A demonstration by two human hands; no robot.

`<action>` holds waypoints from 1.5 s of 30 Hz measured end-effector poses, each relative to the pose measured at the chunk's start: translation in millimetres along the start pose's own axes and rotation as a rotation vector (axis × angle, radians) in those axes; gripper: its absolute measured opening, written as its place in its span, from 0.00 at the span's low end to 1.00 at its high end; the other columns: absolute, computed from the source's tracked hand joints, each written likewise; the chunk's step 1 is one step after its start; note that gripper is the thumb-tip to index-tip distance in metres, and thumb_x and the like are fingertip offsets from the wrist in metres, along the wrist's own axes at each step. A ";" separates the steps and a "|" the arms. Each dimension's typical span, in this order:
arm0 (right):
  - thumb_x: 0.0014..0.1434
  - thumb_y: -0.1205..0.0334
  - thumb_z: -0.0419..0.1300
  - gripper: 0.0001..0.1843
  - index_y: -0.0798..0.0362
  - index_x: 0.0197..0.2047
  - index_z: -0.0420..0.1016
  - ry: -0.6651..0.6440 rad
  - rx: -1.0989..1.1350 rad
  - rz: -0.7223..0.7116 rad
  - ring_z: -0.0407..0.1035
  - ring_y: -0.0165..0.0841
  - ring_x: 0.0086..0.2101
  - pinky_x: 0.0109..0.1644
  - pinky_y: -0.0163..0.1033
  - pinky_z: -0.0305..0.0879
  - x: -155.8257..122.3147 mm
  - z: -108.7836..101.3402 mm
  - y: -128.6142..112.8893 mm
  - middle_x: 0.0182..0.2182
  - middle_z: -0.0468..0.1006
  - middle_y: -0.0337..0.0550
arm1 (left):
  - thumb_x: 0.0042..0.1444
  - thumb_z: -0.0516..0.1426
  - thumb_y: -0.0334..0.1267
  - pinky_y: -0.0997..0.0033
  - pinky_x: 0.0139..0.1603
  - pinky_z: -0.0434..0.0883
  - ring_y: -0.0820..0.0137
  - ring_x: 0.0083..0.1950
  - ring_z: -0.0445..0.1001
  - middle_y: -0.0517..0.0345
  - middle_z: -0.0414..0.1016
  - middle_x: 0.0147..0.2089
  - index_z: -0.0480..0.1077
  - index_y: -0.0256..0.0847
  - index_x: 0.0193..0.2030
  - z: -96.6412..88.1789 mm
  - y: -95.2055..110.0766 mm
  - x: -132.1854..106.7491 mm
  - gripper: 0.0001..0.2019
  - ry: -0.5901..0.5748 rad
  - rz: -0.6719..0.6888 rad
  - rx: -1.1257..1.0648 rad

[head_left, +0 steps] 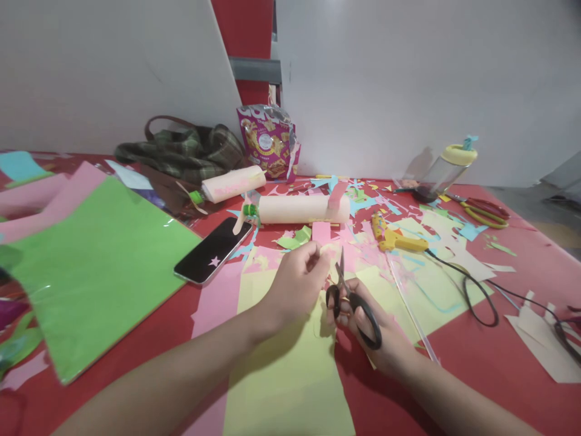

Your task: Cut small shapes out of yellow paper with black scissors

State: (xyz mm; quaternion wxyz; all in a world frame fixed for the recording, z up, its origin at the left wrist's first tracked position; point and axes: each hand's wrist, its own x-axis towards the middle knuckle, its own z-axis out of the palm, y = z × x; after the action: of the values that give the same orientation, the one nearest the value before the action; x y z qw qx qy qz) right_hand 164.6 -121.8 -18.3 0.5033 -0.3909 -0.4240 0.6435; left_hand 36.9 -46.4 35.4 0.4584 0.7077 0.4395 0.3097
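Note:
My right hand (370,321) holds a pair of black-handled scissors (341,275), fingers through the loops and blades pointing away from me, slightly apart. Close to the blades, my left hand (299,281) is closed in a pinch on what looks like a small piece of pale yellow paper (333,251), partly hidden by the fingers. Beneath both hands lies a large yellow paper sheet (290,387), overlapping a pink sheet (211,327). Beyond them rests a pale paper-wrapped tube (295,209) with a green cap at its left end.
On the left are a green sheet pack (104,266) and a phone (213,251) bearing a pink star. To the right lie a yellow glue gun (399,239) with a trailing black cord and red-and-yellow-handled pliers (488,212). A snack bag (267,142) and a clear jar (445,172) stand behind.

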 end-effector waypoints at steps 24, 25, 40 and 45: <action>0.45 0.69 0.61 0.15 0.48 0.30 0.57 0.480 0.015 -0.170 0.59 0.23 0.24 0.25 0.29 0.56 9.7 0.4 -9.6 0.30 0.64 0.32 | 0.48 0.46 0.34 0.78 0.20 0.51 0.79 0.20 0.52 0.66 0.53 0.17 0.50 0.38 0.17 9.2 -6.9 -4.6 0.11 -0.344 0.151 0.226; 0.45 0.70 0.61 0.15 0.48 0.30 0.57 0.483 0.013 -0.172 0.60 0.24 0.25 0.26 0.29 0.56 9.6 -0.1 -9.3 0.30 0.65 0.33 | 0.48 0.46 0.34 0.78 0.20 0.51 0.79 0.19 0.52 0.66 0.52 0.17 0.50 0.38 0.17 9.4 -7.3 -4.8 0.11 -0.352 0.149 0.220; 0.48 0.56 0.57 0.12 0.46 0.32 0.56 0.209 0.079 -0.042 0.57 0.28 0.23 0.27 0.35 0.58 7.0 0.0 -6.0 0.26 0.61 0.35 | 0.49 0.46 0.35 0.78 0.19 0.53 0.78 0.19 0.57 0.64 0.56 0.18 0.58 0.37 0.18 -15.2 -0.3 8.8 0.10 -0.329 0.044 0.131; 0.45 0.48 0.57 0.17 0.48 0.34 0.57 -0.011 0.041 0.013 0.58 0.30 0.26 0.29 0.36 0.58 2.5 -0.1 -3.3 0.30 0.63 0.40 | 0.48 0.47 0.35 0.78 0.22 0.57 0.77 0.22 0.61 0.64 0.60 0.19 0.61 0.37 0.19 -27.9 3.8 12.1 0.10 -0.339 0.031 0.020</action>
State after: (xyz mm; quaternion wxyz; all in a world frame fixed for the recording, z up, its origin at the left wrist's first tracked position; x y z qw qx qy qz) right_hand 165.3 -118.9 -15.5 0.5049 -0.3794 -0.4109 0.6575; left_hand 19.9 -25.6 50.2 0.5142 0.7609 0.3479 0.1886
